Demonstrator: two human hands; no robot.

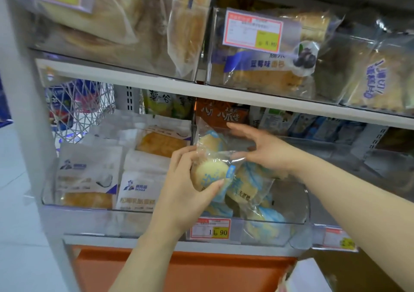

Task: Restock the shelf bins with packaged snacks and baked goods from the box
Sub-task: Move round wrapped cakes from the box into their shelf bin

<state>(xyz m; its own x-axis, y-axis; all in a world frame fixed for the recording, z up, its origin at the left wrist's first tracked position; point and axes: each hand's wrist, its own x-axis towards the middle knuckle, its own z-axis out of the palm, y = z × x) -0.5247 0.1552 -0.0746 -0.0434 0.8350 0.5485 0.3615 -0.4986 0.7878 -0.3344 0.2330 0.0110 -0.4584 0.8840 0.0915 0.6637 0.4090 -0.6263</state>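
Observation:
My left hand [186,188] grips a round yellow bun in a clear blue-printed wrapper [209,175] over the middle clear bin [298,222] on the lower shelf. My right hand [264,148] pinches the top of a second wrapped bun [210,142] just above and behind the first. More of the same blue-and-yellow buns [248,190] lie in the bin beneath both hands.
The left bin [51,202] holds white packaged pastries [87,173]. Upper shelf bins carry bagged bread, including a blueberry bread pack [268,67]. A price tag [210,229] sits on the middle bin's front. An orange surface [179,271] lies below the shelf. A wire basket [76,107] stands behind at left.

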